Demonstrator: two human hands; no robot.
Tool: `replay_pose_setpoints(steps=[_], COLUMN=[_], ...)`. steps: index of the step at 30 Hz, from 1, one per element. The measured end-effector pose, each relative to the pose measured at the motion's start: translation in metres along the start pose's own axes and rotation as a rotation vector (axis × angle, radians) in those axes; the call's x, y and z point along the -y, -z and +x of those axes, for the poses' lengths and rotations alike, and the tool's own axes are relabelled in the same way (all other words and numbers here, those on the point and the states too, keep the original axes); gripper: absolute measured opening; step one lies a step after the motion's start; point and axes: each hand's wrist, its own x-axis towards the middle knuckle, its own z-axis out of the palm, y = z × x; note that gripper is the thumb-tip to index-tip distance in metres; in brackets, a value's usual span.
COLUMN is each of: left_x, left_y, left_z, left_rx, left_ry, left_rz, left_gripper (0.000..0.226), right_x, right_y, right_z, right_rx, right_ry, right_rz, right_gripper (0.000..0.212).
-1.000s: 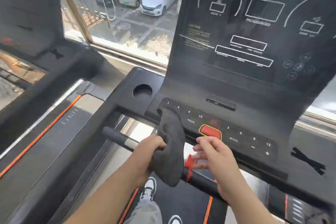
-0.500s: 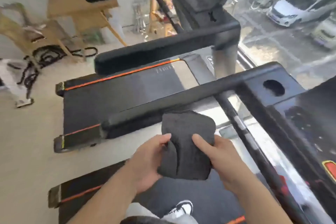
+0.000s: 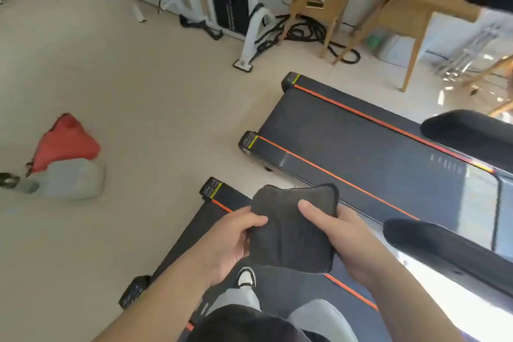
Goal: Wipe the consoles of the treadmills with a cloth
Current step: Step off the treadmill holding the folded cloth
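The dark folded cloth (image 3: 288, 233) is in the air between both hands, above the rear end of the treadmill (image 3: 191, 236) on which the person stands. The left hand (image 3: 233, 244) grasps its left edge, thumb on top. The right hand (image 3: 352, 244) grasps its right edge in the same way. A second treadmill (image 3: 347, 141) lies just beside. A red bag (image 3: 65, 141) lies on the floor, well apart.

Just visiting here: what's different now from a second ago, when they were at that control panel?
The cloth came off the console, which is now out of view: the head turned left toward the neighbouring treadmill and the floor. The right hand left the console's buttons and took hold of the cloth, now folded flat between both hands. The left hand has gripped it throughout.
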Motion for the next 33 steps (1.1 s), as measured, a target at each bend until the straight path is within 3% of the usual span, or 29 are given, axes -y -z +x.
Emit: replay_pose_setpoints(steps=[4, 7, 10, 13, 16, 22, 26, 33], left_x=[-0.014, -0.019, -0.025, -0.03, -0.034, -0.053, -0.067, -0.118], left_y=[0.048, 0.07, 0.084, 0.102, 0.125, 0.205, 0.277, 0.434], left_z=[-0.007, -0.009, -0.011, -0.014, -0.022, -0.037, -0.049, -0.086], left_rx=[-0.127, -0.243, -0.328, -0.438, -0.548, -0.721, -0.787, -0.818], left_ry=[-0.047, -0.083, -0.14, -0.195, -0.241, -0.312, -0.298, -0.239], left_rz=[-0.175, -0.31, -0.365, -0.422, -0.39, -0.189, -0.033, -0.044], left_gripper=[0.041, 0.028, 0.02, 0.034, 0.03, 0.086, 0.062, 0.031], right_x=[0.034, 0.054, 0.064, 0.078, 0.086, 0.097, 0.105, 0.126], right_y=[-0.056, -0.086, -0.112, -0.144, -0.18, -0.278, -0.362, -0.533], right_z=[0.036, 0.061, 0.092, 0.119, 0.14, 0.19, 0.214, 0.242], right_rx=[0.082, 0.114, 0.142, 0.196, 0.212, 0.283, 0.355, 0.486], right_ry=[-0.121, -0.181, -0.182, -0.168, -0.141, -0.128, -0.103, -0.073], right_rz=[0.002, -0.011, -0.085, -0.171, -0.323, -0.448, -0.499, -0.548], right_gripper=[0.036, 0.037, 0.042, 0.04, 0.034, 0.03, 0.032, 0.04])
